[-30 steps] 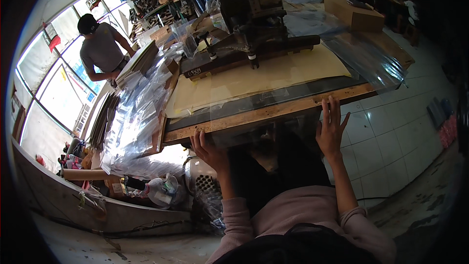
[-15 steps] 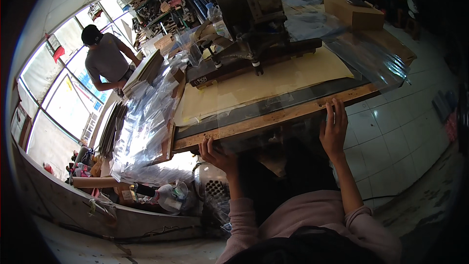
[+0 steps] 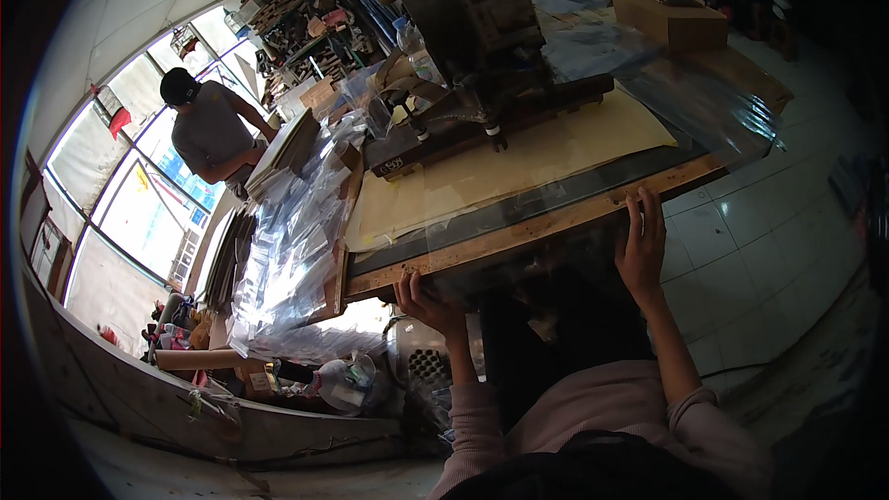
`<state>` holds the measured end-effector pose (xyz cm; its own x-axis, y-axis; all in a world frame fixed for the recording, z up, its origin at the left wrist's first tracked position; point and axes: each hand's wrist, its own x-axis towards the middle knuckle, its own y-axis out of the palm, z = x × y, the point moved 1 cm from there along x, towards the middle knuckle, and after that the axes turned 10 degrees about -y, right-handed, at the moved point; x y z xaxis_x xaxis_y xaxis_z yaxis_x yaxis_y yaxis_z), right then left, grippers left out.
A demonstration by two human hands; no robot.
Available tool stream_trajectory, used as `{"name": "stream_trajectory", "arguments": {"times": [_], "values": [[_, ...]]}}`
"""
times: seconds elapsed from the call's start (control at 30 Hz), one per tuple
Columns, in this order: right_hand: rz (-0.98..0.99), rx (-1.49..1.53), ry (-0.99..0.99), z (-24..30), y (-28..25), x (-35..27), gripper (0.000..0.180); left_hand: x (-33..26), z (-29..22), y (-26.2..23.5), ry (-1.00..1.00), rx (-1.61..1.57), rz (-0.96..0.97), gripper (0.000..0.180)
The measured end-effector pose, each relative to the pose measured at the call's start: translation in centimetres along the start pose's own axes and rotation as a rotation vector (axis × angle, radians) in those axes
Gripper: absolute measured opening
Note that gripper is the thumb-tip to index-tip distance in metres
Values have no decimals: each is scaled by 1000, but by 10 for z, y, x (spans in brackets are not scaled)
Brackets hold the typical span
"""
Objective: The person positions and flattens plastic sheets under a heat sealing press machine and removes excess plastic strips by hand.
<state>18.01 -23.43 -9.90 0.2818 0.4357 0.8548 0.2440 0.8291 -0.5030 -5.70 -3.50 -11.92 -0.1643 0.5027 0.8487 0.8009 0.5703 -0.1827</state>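
Note:
A wooden-edged work table (image 3: pixel 519 227) stands in front of me beneath a dark metal press (image 3: pixel 482 46). My left hand (image 3: pixel 431 307) touches the front wooden edge toward its left end, fingers extended and somewhat bent. Farther right along that edge rests my right hand (image 3: pixel 641 248), its fingers pointing up and its thumb apart. A clear plastic sheet (image 3: pixel 463 230) appears to overlie the front of the table and hang faintly between the hands. Behind it lies a large yellowish sheet (image 3: pixel 546 148) on a dark bed. The press's long bar (image 3: pixel 537 116) crosses above the yellowish sheet.
Crumpled clear plastic (image 3: pixel 287 259) covers a surface at left. Beyond it, a person in a dark cap (image 3: pixel 213 125) stands by stacked sheets. A cardboard box (image 3: pixel 671 23) sits at the back right, with plastic film (image 3: pixel 713 102) before it. White floor tiles (image 3: pixel 722 241) lie right.
The whole view has shifted slightly, moving the table and room rightward in the picture. Both my hands remain at the wooden edge. The other person leans a little differently.

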Motion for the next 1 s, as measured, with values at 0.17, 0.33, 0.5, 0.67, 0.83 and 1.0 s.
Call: {"name": "stream_trajectory", "arguments": {"times": [0.17,0.33,0.5,0.67,0.83,1.0], "values": [[-32,-5,-38,0,-1,1,56,0,2,0,-12,19,-3,33],[-34,1,-32,1,-3,3,56,-1,-1,0,-24,-14,2,31],[-43,-3,-36,1,-2,3,57,1,5,-3,15,3,50,34],[-26,5,-27,0,-1,2,56,0,1,-2,12,2,23,29],[-16,-9,-16,-1,1,0,57,0,2,-1,-22,-18,26,29],[-21,-5,-24,-1,1,1,57,0,4,-3,-8,-11,35,30]]}}
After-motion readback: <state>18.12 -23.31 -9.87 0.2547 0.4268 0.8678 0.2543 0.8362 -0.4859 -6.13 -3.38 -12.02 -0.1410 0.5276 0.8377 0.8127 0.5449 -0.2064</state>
